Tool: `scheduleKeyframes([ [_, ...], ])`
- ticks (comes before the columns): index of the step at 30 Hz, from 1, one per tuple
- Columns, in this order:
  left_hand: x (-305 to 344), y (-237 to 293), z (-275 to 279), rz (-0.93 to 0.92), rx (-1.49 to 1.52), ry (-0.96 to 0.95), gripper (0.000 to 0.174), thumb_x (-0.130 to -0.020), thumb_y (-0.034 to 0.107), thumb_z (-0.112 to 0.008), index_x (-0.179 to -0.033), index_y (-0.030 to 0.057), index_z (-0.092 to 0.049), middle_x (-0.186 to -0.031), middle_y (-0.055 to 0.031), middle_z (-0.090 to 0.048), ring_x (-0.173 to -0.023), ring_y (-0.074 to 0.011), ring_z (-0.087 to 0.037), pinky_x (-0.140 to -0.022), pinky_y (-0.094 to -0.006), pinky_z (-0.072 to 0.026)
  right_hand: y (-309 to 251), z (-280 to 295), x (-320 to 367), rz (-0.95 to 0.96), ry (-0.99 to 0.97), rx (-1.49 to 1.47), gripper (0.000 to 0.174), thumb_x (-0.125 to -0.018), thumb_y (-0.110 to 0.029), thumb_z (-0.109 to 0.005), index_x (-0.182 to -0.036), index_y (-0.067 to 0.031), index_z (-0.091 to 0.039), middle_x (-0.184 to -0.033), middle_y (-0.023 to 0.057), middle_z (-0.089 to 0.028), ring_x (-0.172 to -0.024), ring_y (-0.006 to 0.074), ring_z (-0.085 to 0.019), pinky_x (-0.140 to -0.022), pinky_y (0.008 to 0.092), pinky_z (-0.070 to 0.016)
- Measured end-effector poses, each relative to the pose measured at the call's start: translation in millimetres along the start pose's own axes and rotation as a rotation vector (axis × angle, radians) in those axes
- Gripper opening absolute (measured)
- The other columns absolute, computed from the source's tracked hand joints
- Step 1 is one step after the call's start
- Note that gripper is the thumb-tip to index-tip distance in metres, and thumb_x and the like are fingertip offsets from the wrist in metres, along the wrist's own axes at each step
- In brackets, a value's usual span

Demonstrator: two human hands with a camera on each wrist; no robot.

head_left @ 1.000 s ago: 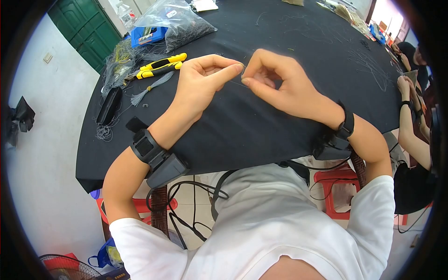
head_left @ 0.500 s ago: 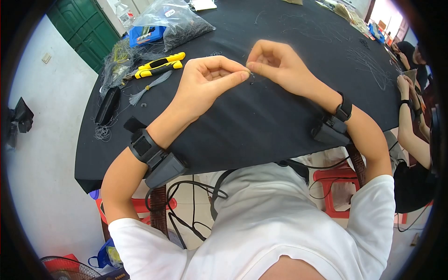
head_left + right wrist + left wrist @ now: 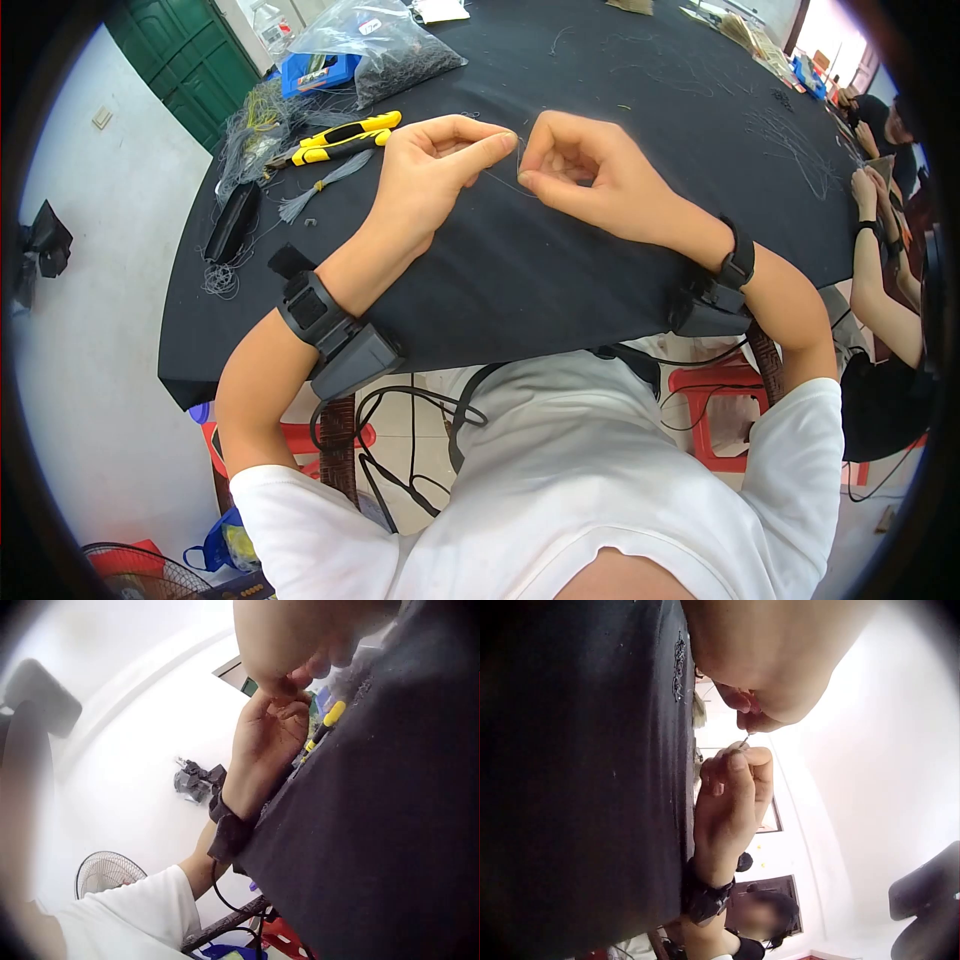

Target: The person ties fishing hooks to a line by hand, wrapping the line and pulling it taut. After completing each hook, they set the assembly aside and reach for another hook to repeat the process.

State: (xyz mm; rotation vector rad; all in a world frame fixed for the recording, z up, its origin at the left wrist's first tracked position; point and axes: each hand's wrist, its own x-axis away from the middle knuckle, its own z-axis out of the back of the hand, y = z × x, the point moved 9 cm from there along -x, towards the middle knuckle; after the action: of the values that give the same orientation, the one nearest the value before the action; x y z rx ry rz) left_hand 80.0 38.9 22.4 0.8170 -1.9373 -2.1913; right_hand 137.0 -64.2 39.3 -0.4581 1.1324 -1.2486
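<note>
Both hands are raised close together over the black-covered table. My left hand (image 3: 425, 175) pinches a thin thread (image 3: 518, 160) between thumb and index finger. Just right of it, my right hand (image 3: 605, 185) pinches the same thread with thumb and index fingertip, its other fingers curled in. A short stretch spans the small gap between the fingertips, and a fine strand slants below. In the left wrist view a thin, stiff-looking bit (image 3: 745, 741) shows between the two hands. The right wrist view has the right hand (image 3: 311, 637) covering the pinch point.
Left of the hands lie yellow-black pliers (image 3: 345, 140), a tied thread bundle (image 3: 325, 188), a black case (image 3: 233, 222) and tangled thread (image 3: 222, 282). Behind stand a bag of dark bits (image 3: 405, 70) and a blue box (image 3: 315, 75). Other people sit at right.
Half a second ago the right hand was higher, its fingertips meeting the left's, with a small dark bit below. Now it is lower, and the left hand has shifted slightly left, with thread between them.
</note>
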Motion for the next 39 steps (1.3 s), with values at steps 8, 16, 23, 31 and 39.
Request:
scheduleKeyframes([
  [8,7.9,10.3,-27.7,-0.031,0.005,-0.232,0.012,-0.079,0.006,-0.065,-0.088,-0.0024,-0.065,-0.083,-0.0052,-0.064,-0.077,-0.0076,-0.057,-0.068,-0.019,-0.0443,-26.0,28.5,-3.8,0.234,0.175,0.201,0.007,-0.084,-0.009,-0.057,-0.085,-0.0019,-0.055,-0.07,-0.0032,-0.047,-0.063,0.0028,-0.041,-0.057,0.0178,-0.0373],
  [16,4.7,15.0,-23.5,-0.132,-0.053,-0.215,0.011,-0.079,0.002,-0.064,-0.088,-0.0055,-0.064,-0.083,-0.0081,-0.065,-0.076,-0.009,-0.06,-0.07,-0.0198,-0.0472,25.4,18.1,-9.0,-0.055,0.007,-0.019,0.01,-0.085,-0.012,-0.057,-0.086,-0.0012,-0.056,-0.073,-0.0026,-0.053,-0.065,0.0024,-0.047,-0.057,0.0172,-0.0383],
  [23,3.5,16.2,-8.5,-0.083,-0.072,-0.054,0.01,-0.079,0.004,-0.064,-0.086,-0.0038,-0.065,-0.077,-0.0056,-0.065,-0.068,-0.0043,-0.057,-0.06,-0.0154,-0.0427,36.3,-7.5,-0.2,-0.187,-0.05,-0.296,0.008,-0.085,-0.009,-0.057,-0.083,-0.0027,-0.053,-0.075,-0.0026,-0.054,-0.067,0.002,-0.048,-0.058,0.0173,-0.039],
  [31,3.1,11.7,-7.1,-0.056,-0.056,-0.05,0.011,-0.079,0.005,-0.065,-0.086,-0.0038,-0.065,-0.077,-0.0054,-0.065,-0.069,-0.0047,-0.058,-0.062,-0.0157,-0.0436,-6.8,-1.6,3.6,0.049,0.054,0.069,0.008,-0.083,-0.007,-0.058,-0.079,-0.0031,-0.052,-0.068,-0.0021,-0.05,-0.06,0.0033,-0.043,-0.054,0.0194,-0.0376],
  [39,4.8,9.2,-25.4,-0.084,-0.032,-0.217,0.011,-0.079,0.002,-0.064,-0.088,-0.0051,-0.064,-0.083,-0.0067,-0.064,-0.075,-0.0076,-0.059,-0.07,-0.0186,-0.0461,-33.5,30.4,-3.0,0.301,0.174,0.318,0.008,-0.082,-0.008,-0.057,-0.082,-0.0009,-0.053,-0.07,0.0006,-0.049,-0.061,0.0072,-0.044,-0.056,0.0211,-0.0379],
])
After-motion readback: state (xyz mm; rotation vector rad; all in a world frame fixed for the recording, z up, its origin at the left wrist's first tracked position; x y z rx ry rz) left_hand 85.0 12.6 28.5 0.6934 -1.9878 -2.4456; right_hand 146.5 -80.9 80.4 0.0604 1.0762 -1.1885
